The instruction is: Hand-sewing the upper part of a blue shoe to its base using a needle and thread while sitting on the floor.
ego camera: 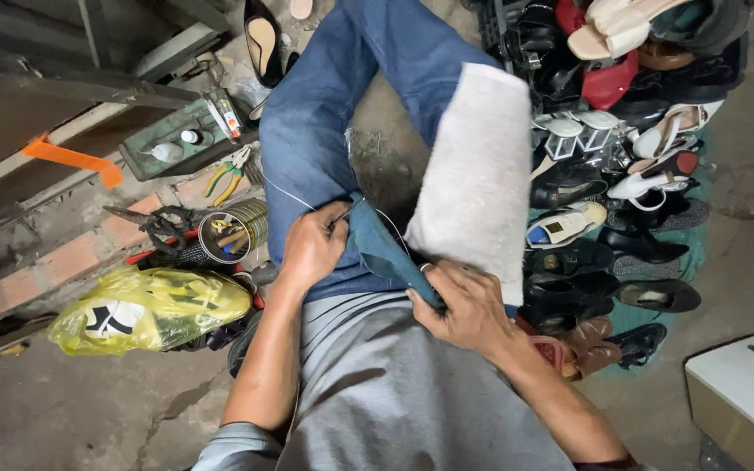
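I sit looking down at my lap, legs in blue jeans. My left hand pinches a thin needle with a pale thread running off to the left. My right hand grips a folded strip of blue fabric that lies between both hands. A pale grey fuzzy cloth is draped over my right thigh, just above the right hand.
Many shoes and sandals are heaped on the floor at the right. On the left lie a yellow plastic bag, a tin of tools, black scissors, pliers and a green tray. A white box stands at lower right.
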